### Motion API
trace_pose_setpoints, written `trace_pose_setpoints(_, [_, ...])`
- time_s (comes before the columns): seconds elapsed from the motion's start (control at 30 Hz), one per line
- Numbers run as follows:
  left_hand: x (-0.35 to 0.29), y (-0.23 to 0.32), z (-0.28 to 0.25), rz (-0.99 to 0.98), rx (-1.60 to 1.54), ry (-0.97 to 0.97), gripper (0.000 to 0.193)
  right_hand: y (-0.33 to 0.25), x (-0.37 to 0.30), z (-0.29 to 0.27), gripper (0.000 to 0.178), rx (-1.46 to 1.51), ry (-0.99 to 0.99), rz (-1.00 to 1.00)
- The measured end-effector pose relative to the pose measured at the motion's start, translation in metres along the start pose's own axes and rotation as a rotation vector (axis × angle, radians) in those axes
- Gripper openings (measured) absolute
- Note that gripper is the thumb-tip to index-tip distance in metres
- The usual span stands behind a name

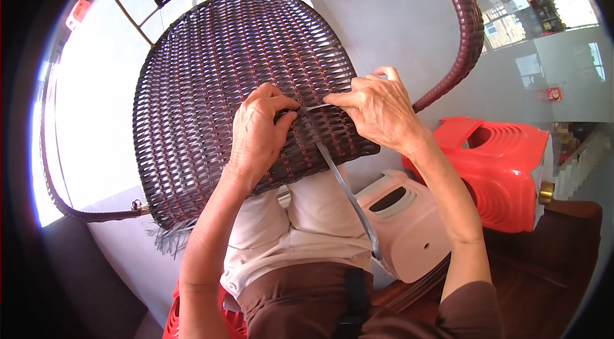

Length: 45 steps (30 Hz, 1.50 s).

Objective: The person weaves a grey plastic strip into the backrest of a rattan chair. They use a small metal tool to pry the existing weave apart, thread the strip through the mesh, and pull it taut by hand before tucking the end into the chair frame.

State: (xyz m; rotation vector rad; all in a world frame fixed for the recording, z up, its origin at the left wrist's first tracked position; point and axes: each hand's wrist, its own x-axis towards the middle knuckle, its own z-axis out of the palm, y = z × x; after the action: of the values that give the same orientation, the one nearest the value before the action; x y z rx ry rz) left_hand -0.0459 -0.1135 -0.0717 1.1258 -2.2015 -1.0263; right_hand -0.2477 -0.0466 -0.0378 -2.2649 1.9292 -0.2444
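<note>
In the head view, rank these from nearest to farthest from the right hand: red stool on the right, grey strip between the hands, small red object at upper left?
1. Grey strip: pinched by the right hand.
2. Red stool: lower right.
3. Small red object: far upper left.

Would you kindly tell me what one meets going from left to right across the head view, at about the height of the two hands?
Thin dark curved arm, left hand, grey strip where it stretches between the hands, right hand, red plastic stool.
</note>
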Motion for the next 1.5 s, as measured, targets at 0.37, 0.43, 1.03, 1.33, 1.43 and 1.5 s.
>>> trace_pose_setpoints(0.37, [-0.002, 0.000, 0.000, 0.051, 0.058, -0.019, 0.019, -0.020, -0.027, -0.004, 0.024, 0.039, 0.240, 0.041])
trace_pose_setpoints(0.43, [0.000, -0.002, -0.001, 0.060, 0.044, -0.034, 0.020, -0.035, -0.038, -0.023, 0.025, 0.141, 0.131, 0.231])
trace_pose_setpoints(1.03, [-0.068, 0.034, 0.001, 0.095, 0.027, 0.175, 0.019, -0.051, -0.081, 0.003, 0.013, 0.592, 0.393, 0.351])
trace_pose_setpoints(1.33, [-0.044, 0.015, -0.002, 0.048, 0.173, 0.068, 0.028, -0.082, -0.056, 0.042, 0.021, 0.602, 0.436, 0.481])
trace_pose_setpoints(1.43, [-0.036, 0.010, -0.003, 0.093, 0.251, 0.056, 0.028, -0.086, -0.056, 0.049, 0.021, 0.633, 0.447, 0.552])
trace_pose_setpoints(1.5, [-0.031, 0.007, -0.002, 0.092, 0.239, 0.048, 0.028, -0.084, -0.057, 0.049, 0.021, 0.651, 0.430, 0.586])
